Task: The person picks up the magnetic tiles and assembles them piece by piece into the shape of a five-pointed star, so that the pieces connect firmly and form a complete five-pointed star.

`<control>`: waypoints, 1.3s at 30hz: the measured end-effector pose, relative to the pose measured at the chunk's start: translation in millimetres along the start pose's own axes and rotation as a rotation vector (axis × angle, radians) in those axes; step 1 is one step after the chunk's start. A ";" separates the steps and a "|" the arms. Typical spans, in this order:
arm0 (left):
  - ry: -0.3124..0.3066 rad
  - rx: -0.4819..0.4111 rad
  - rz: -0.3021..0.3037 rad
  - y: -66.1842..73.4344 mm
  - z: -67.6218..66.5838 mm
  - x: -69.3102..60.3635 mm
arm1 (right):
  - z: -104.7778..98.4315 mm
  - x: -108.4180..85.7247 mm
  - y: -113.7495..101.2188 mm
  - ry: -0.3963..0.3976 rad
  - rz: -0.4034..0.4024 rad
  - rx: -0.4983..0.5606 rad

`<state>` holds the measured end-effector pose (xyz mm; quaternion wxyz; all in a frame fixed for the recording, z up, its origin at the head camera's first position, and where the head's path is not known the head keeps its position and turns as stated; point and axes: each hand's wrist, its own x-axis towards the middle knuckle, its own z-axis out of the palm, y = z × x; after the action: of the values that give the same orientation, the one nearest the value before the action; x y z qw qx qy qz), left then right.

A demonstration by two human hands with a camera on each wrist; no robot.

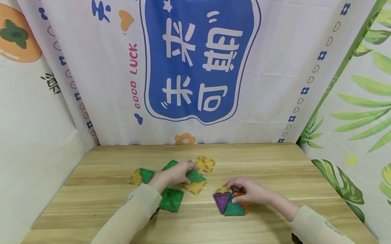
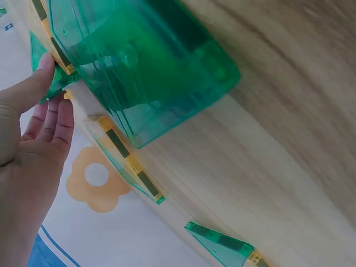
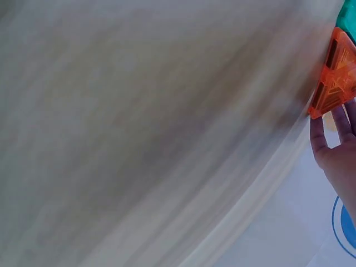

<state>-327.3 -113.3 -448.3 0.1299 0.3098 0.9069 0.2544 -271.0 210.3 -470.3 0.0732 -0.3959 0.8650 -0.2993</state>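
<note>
My left hand (image 1: pixel 179 172) pinches a green triangular magnetic tile (image 1: pixel 195 176) between thumb and fingers; a yellow tile (image 1: pixel 195 188) lies against its near edge. In the left wrist view, the thumb presses on that green tile (image 2: pixel 38 50). To the right, my right hand (image 1: pixel 249 191) holds a cluster of triangular magnetic tiles, with purple (image 1: pixel 222 201), teal (image 1: pixel 234 209), orange (image 1: pixel 246 206) and yellow (image 1: pixel 222 189) pieces joined edge to edge. The right wrist view shows fingers at the edge of the orange tile (image 3: pixel 335 78); the rest of the cluster is mostly out of frame.
Nearer me lies a green square tile (image 1: pixel 171 200). A yellow square tile (image 1: pixel 205 164) sits farther back. Left of the left hand are a small yellow tile (image 1: pixel 135 177) and a green triangle (image 1: pixel 147 175). Printed cloth (image 1: pixel 278 79) hangs behind the wooden table (image 1: pixel 98 197).
</note>
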 end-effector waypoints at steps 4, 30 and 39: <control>0.027 0.000 0.039 -2.0 0.5 2.3 | 2.7 3.1 -4.6 -0.005 -0.007 -0.020; 0.179 -0.142 -0.013 23.6 -27.0 12.3 | 0.5 16.4 -7.5 0.025 0.031 0.123; 0.220 -0.263 0.007 55.4 -31.1 21.0 | -14.1 29.2 1.1 0.195 0.168 0.189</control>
<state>-328.3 -74.4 -393.8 0.0684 0.2634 0.8735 0.4036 -296.5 196.1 -456.3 0.0506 -0.2824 0.8661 -0.4092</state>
